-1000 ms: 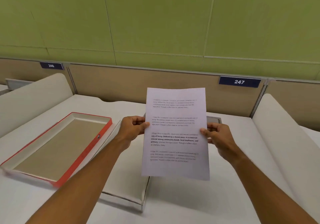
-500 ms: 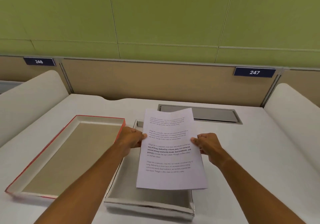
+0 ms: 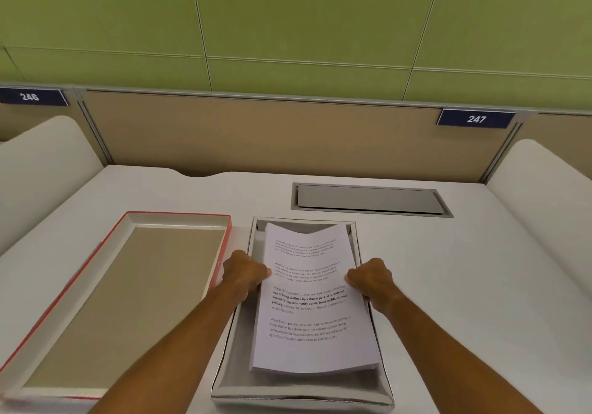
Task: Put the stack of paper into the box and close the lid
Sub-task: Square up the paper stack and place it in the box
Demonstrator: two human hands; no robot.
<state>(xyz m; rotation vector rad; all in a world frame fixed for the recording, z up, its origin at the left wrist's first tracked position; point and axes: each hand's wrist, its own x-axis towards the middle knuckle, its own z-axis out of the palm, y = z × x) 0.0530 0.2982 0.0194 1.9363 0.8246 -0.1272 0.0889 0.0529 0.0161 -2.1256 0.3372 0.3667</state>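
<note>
On the white desk (image 3: 448,285), the open grey box (image 3: 301,396) serves as the reference point for all positions given below. Over the box's interior sits the stack of paper (image 3: 309,301), printed side up, with several blocks of text legible only in part. The stack's far edge reaches close to the box's far wall, and its near edge lies short of the near wall, leaving a strip of the box floor exposed; whether the sheets rest fully on the floor cannot be determined, and the stack bows slightly across its width. The left hand (image 3: 245,274) grips the stack at its left edge, fingers curled closed around the sheets, beside the box's left wall. The right hand (image 3: 371,279) grips the right edge likewise, fingers closed on the paper, at the box's right wall. Left of the box, just beside it, the red-edged lid (image 3: 128,301) lies inverted with its tan inner face upward. Beyond the box, toward the partition, a grey cable hatch (image 3: 371,200) is set flush in the desk. Number plates 246 (image 3: 30,97) and 247 (image 3: 476,119) are fixed to the partition behind.
</note>
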